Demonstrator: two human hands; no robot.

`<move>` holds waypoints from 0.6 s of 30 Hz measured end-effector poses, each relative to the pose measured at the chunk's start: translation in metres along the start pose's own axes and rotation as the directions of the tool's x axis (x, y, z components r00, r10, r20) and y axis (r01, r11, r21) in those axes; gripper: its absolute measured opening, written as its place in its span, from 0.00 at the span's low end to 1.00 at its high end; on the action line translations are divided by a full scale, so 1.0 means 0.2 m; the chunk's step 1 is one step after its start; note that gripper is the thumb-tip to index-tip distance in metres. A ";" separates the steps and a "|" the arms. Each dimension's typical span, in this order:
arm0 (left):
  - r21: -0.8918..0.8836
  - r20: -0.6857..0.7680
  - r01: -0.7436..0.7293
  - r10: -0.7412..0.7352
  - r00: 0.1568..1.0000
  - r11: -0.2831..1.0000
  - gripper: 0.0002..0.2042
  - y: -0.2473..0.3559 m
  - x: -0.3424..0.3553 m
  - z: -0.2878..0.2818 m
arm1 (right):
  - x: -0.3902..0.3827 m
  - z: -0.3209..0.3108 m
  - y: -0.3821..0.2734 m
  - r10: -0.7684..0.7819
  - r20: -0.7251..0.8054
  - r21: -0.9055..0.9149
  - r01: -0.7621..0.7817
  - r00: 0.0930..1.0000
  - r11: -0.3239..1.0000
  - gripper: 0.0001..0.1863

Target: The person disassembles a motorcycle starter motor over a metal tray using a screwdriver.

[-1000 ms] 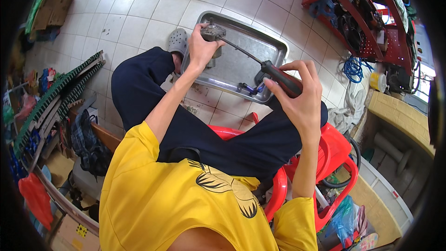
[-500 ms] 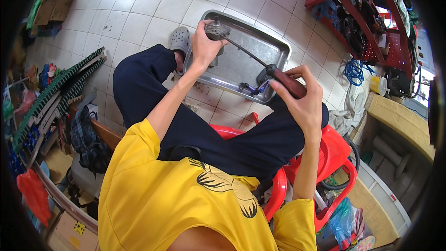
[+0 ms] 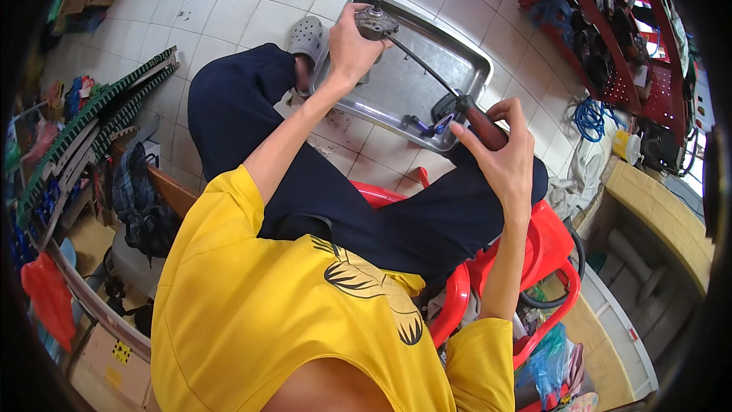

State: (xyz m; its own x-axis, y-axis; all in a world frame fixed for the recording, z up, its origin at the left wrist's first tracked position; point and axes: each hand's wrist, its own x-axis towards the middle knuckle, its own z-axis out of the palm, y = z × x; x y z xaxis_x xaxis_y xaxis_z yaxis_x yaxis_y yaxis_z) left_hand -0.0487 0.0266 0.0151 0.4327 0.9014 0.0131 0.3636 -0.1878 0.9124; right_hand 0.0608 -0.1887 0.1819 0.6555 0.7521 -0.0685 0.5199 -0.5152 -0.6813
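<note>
Over the tray's [image 3: 474, 69] far corner, the left hand [image 3: 347, 46] clamps a small metal part [image 3: 376, 24]. The right hand [image 3: 499, 156] is closed on a screwdriver [image 3: 457, 103] set into it, seemingly mid-turning a screw; next calls for steady twisting.

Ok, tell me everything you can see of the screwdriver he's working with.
The screwdriver has a dark reddish-brown handle and a long, thin dark metal shaft. The right hand wraps the handle in a fingertip grip. The shaft slants up and to the left over the metal tray, and its tip meets a small grey metal part that the left hand holds. The tip itself is too small to make out.
</note>
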 end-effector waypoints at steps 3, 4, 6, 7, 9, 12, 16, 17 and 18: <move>0.000 0.011 -0.010 0.010 1.000 1.000 0.31 -0.02 -0.01 0.00 | -0.02 0.00 0.00 0.073 0.029 0.033 -0.074 0.997 0.997 0.19; -0.001 0.016 -0.013 0.013 1.000 1.000 0.32 -0.02 0.00 -0.01 | -0.02 0.00 0.00 0.074 0.014 0.014 -0.075 0.997 0.997 0.19; 0.004 0.008 -0.034 0.034 0.999 0.999 0.31 0.00 -0.01 -0.01 | -0.02 0.00 0.02 0.075 -0.021 -0.017 -0.075 0.997 0.997 0.18; 0.007 0.005 -0.045 0.045 0.999 0.999 0.31 0.01 -0.01 -0.01 | -0.03 0.01 0.04 0.072 -0.038 -0.028 -0.073 0.997 0.997 0.17; 0.020 -0.003 -0.053 0.053 0.999 0.998 0.31 0.00 -0.01 -0.01 | -0.04 0.02 0.05 0.094 -0.024 -0.069 -0.095 0.995 0.993 0.17; 0.031 -0.010 -0.063 0.064 0.998 0.997 0.31 0.00 -0.01 0.00 | -0.07 0.04 0.03 0.146 0.050 -0.113 -0.140 0.988 0.984 0.17; 0.028 -0.002 -0.101 0.101 0.995 0.995 0.30 -0.01 0.00 -0.01 | -0.08 0.06 0.04 0.160 0.118 -0.018 -0.159 0.980 0.987 0.17; 0.032 0.002 -0.105 0.105 0.994 0.994 0.30 -0.01 -0.01 -0.01 | -0.07 0.04 0.04 0.184 0.149 -0.003 -0.186 0.972 0.983 0.17; 0.037 0.007 -0.109 0.109 0.994 0.993 0.30 0.00 -0.01 -0.02 | -0.06 0.03 0.04 0.208 0.180 0.011 -0.214 0.961 0.977 0.17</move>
State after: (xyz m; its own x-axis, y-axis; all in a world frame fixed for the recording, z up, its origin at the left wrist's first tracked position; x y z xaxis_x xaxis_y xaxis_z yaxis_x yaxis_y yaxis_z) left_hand -0.0521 0.0268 0.0167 0.4752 0.8730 0.1099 0.3444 -0.2995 0.8898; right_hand 0.0538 -0.1996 0.1737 0.6398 0.6897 -0.3390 0.3620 -0.6596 -0.6587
